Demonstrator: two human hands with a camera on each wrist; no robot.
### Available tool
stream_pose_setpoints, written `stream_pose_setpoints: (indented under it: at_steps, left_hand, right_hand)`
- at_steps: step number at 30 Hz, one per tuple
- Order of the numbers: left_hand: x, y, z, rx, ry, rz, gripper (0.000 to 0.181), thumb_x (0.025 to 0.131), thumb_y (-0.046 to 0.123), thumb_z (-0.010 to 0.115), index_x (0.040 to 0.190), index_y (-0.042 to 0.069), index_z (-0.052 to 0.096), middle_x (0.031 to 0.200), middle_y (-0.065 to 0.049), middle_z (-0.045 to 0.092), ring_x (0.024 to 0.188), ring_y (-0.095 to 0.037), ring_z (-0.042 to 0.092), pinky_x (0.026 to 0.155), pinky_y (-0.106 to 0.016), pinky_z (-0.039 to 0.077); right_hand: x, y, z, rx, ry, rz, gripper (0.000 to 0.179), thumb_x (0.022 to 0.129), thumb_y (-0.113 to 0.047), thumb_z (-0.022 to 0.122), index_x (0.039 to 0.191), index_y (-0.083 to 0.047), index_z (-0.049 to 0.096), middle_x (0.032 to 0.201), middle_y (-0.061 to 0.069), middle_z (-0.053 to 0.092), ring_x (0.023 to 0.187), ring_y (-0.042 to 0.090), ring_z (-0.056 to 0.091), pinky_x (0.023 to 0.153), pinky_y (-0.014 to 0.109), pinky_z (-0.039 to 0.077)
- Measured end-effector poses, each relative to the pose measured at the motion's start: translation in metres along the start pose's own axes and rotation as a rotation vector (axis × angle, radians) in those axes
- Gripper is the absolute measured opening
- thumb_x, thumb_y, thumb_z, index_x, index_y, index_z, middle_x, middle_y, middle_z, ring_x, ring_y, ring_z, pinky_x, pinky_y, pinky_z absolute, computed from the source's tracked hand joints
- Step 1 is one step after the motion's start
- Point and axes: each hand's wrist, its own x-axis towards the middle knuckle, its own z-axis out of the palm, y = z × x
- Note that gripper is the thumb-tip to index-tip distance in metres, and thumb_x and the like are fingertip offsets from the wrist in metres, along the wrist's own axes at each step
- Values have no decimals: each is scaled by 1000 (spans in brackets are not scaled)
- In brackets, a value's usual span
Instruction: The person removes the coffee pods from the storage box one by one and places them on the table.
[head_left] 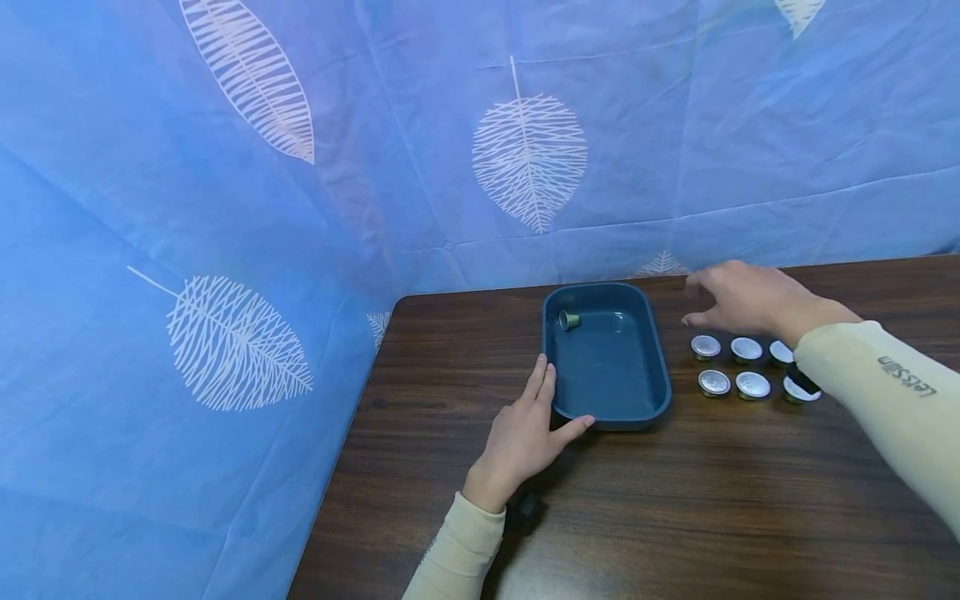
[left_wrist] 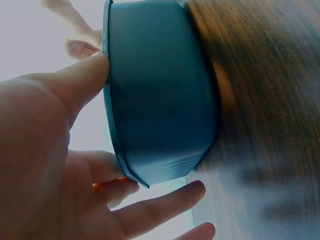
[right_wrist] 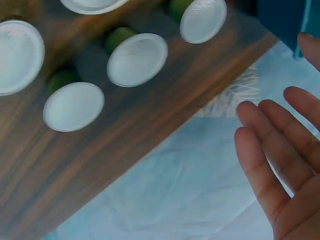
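Observation:
A dark blue-green rectangular tray (head_left: 611,375) stands on the table. Inside it, a small green coffee capsule (head_left: 567,320) lies on its side near the far left corner. My left hand (head_left: 521,437) rests at the tray's near left corner, the thumb on the near rim and the straight fingers along the left side. To the right of the tray, several coffee capsules (head_left: 752,384) with silver lids stand lid-up in two rows. My right hand (head_left: 750,296) hovers above and beyond the far row, its fingers loosely bent with nothing in them; the right wrist view shows green capsule bodies under the lids (right_wrist: 137,60).
The dark wooden table (head_left: 420,417) ends at a back edge just behind the tray and at a left edge. Blue cloth (head_left: 420,167) with white leaf prints hangs behind and to the left.

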Motion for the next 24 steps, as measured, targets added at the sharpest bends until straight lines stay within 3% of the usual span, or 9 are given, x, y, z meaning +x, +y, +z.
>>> stream_pose_setpoints:
  at_steps: [7, 14, 17, 20, 24]
  left_hand:
    - [0, 0, -1, 9, 0, -5, 94, 103, 66, 60, 172, 11, 27, 182, -4, 19, 134, -28, 68, 108, -48, 58]
    - [1, -1, 0, -3, -6, -1, 94, 102, 67, 60, 172, 12, 27, 182, -2, 20, 145, -27, 61, 110, -47, 57]
    - [1, -1, -1, 0, -7, 3, 94, 102, 67, 60, 172, 12, 27, 182, -2, 21, 146, -26, 60, 111, -47, 56]
    - [1, -2, -1, 13, -12, 4, 95, 102, 68, 59, 172, 12, 27, 182, -2, 20, 146, -26, 60, 113, -48, 55]
    - [0, -2, -1, 34, -17, -3, 95, 102, 70, 57, 172, 14, 27, 182, -1, 20, 144, -25, 62, 113, -49, 54]
  right_hand:
    - [9, -20, -14, 19, 56, -37, 55, 94, -31, 81, 136, 1, 69, 130, 25, 74, 115, 46, 71, 92, 66, 56]
    - [17, -38, -15, 9, 68, -56, 56, 94, -30, 82, 138, 1, 69, 136, 27, 70, 121, 47, 68, 94, 67, 56]
    - [21, -46, -15, 16, 72, -77, 56, 94, -29, 83, 138, 1, 69, 133, 25, 72, 117, 43, 70, 92, 64, 58]
    - [25, -54, -14, 25, 60, -104, 51, 94, -28, 83, 135, 0, 71, 116, 17, 77, 101, 33, 72, 83, 57, 60]
    - [32, -65, -9, 16, 48, -154, 44, 93, -25, 84, 129, -1, 74, 114, 14, 78, 101, 32, 73, 89, 58, 60]
